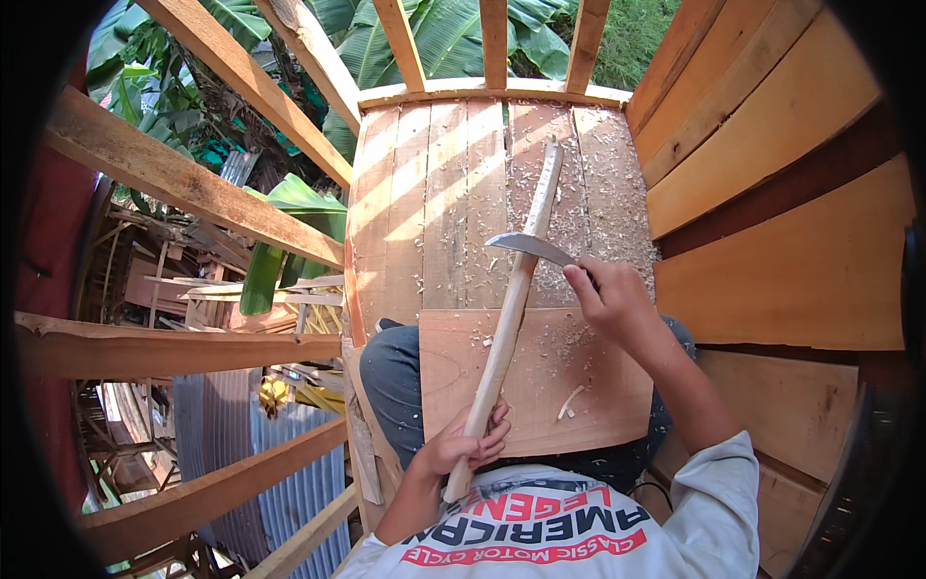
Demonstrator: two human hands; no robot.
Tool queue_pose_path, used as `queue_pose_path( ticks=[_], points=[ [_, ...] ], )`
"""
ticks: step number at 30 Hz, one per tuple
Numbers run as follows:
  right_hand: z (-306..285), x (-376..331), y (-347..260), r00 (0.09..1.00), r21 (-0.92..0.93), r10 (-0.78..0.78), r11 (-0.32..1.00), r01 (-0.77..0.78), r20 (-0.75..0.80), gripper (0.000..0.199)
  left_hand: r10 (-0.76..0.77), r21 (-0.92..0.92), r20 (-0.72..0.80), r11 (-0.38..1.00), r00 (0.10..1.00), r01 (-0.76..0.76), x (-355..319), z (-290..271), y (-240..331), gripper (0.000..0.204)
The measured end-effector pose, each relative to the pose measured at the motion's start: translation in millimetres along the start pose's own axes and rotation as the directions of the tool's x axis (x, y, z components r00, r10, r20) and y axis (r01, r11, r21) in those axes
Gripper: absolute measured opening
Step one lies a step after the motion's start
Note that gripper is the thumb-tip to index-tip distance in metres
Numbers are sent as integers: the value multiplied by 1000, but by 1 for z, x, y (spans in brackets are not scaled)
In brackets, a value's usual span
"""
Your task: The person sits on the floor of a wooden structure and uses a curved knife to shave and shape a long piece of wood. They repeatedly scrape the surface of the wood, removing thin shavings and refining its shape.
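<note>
A long, pale wooden stick (508,311) slants from my lap up and away over the plank floor. Near its lower end, the fingers of my left hand (468,442) wrap round it. My right hand (610,297) is closed on the handle of a curved knife (531,245), and the handle is mostly hidden in the fist. The blade lies across the stick at about its middle, tip pointing left. Under the stick a flat wooden board (540,376) rests over my legs, with a few shavings on it.
Wood shavings (617,183) litter the plank floor (444,203). Slatted wooden rails (193,362) stand to the left and at the far end, with banana leaves (405,43) beyond. A wall of wide boards (781,261) closes the right side. Corrugated sheets (260,463) show below at left.
</note>
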State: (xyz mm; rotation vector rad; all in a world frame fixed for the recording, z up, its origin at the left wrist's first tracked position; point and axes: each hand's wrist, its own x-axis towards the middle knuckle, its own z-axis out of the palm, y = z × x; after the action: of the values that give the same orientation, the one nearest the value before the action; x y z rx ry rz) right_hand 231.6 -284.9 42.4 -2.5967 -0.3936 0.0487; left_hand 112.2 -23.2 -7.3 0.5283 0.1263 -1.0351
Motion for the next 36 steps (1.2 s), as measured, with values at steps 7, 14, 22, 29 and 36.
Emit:
queue_pose_path(
  ticks=[7, 14, 22, 29, 36],
  points=[
    [21, -19, -7, 986, 75, -165, 983, 165, -7, 37, 14, -48, 39, 999, 999, -12, -8, -7, -5, 43],
    [11, -22, -15, 948, 79, -316, 946, 313, 29, 37, -11, -36, 13, 999, 1000, 12, -5, -2, -1, 43],
    [12, -22, -6, 953, 191, -285, 946, 262, 102, 31, -13, -16, 1, 1000, 1000, 13, -4, -1, -3, 43],
    [-15, -14, 14, 961, 292, 263, 929, -228, -86, 32, 2, 135, 36, 991, 999, -7, -1, -1, -1, 40],
    [-6, -62, 11, 964, 186, 78, 982, -30, -256, 26, 38, 441, -17, 897, 999, -26, -7, 9, -1, 36]
  ],
)
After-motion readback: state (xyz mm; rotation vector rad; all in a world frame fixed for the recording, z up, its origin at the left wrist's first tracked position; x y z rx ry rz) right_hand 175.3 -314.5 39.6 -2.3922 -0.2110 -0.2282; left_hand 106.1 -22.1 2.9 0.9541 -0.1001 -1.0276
